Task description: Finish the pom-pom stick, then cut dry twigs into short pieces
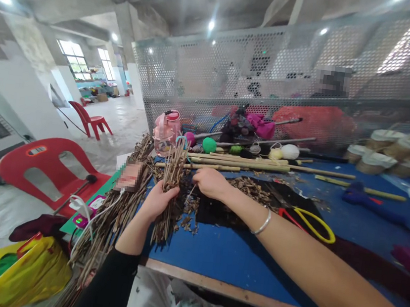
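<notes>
My left hand (158,200) is wrapped round a bundle of thin brown twigs (174,167), which stands tilted on the blue table. To its right my right hand (211,183) is closed, fingertips pinched together. A thin pale strand shows below those fingers; what it is I cannot make out. Dry leaf scraps (190,214) lie below my right hand, and more crumbled bits sit on a black cloth (216,209) under my forearm. Scissors with yellow and red handles (316,224) lie right of my wrist. A long pile of twigs (123,213) runs along the left side.
Bamboo sticks (241,164), a green yarn ball (209,145) and a pink jug (167,131) line the back, before a perforated metal screen (207,74). Pots (376,162) stand far right. At left are a red chair (53,170), a cabled power strip and a yellow bag (33,272).
</notes>
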The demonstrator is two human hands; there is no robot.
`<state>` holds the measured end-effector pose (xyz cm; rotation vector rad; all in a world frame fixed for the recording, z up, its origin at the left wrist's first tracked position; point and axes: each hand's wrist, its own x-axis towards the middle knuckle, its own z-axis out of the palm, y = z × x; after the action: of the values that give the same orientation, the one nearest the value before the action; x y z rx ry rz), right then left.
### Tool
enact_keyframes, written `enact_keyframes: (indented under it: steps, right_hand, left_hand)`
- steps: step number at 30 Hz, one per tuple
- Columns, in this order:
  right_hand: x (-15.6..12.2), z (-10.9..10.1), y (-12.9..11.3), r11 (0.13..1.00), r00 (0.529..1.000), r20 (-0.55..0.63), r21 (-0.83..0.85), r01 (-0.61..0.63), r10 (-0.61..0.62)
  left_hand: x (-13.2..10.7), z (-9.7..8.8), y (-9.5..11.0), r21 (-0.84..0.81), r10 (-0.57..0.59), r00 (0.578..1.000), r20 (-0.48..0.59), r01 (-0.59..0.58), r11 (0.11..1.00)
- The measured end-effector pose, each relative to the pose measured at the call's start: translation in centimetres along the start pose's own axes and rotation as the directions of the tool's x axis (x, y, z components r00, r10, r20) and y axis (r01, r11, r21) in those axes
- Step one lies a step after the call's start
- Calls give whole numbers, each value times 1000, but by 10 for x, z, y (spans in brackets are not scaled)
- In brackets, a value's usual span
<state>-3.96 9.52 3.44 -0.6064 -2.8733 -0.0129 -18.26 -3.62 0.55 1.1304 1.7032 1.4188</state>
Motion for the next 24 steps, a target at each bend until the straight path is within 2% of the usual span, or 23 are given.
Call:
enact_keyframes:
  steps: [5,9,11,14,16,17,22,24]
  right_hand:
    - [2,-2,-18,995,993,-69,47,-92,95]
    - [-2,-3,-25,982,982,-148,166,-94,119]
    - [0,-4,-18,960,957,-221,246,-130,187]
    - [16,-3,5,891,882,-294,382,-246,369]
    - [35,1,19,832,848,-270,468,-299,456]
    - [46,3,24,807,847,-243,505,-306,473]
    - [82,14,28,741,893,-127,615,-271,433]
    - [89,12,30,729,887,-131,628,-272,443]
  left_hand:
    - [-5,17,3,-10,-3,995,102,4,1000]
    - [-10,11,3,-72,-13,996,86,20,997]
    - [-13,4,4,-97,-25,997,75,32,995]
    - [-18,-5,6,-150,-52,994,98,67,986]
    - [-20,-7,7,-191,-56,991,119,79,978]
    - [-21,-8,7,-206,-55,990,130,81,975]
    - [-21,-10,4,-264,-66,986,154,106,959]
    - [-21,-11,4,-281,-71,989,130,106,954]
